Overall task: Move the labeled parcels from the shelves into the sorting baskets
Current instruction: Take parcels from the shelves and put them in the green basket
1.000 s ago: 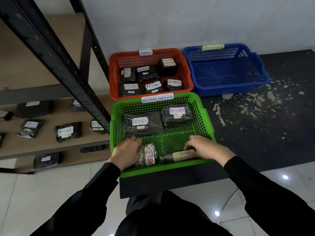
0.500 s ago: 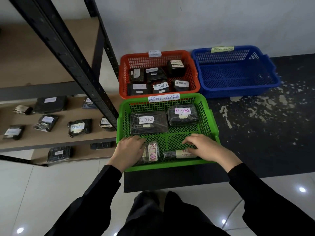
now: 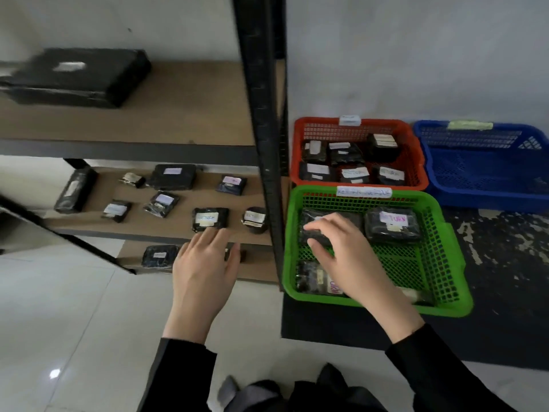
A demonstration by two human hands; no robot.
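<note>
The left hand (image 3: 205, 275) reaches toward the front edge of the middle shelf (image 3: 89, 230) with fingers straight and spread, holding nothing; its fingertips lie just below a black parcel labelled RETURN (image 3: 209, 219). More labelled parcels lie scattered across that shelf, and one large black parcel (image 3: 74, 75) sits at the left end of the upper shelf (image 3: 184, 114). The right hand (image 3: 344, 257) hovers over the green basket (image 3: 457, 281), fingers loosely curved and empty, above a parcel at the basket's back left corner. Another RETURN parcel (image 3: 392, 224) lies at its back right. The red basket (image 3: 416, 156) behind holds six parcels; the blue basket (image 3: 487, 171) sits beside it.
</note>
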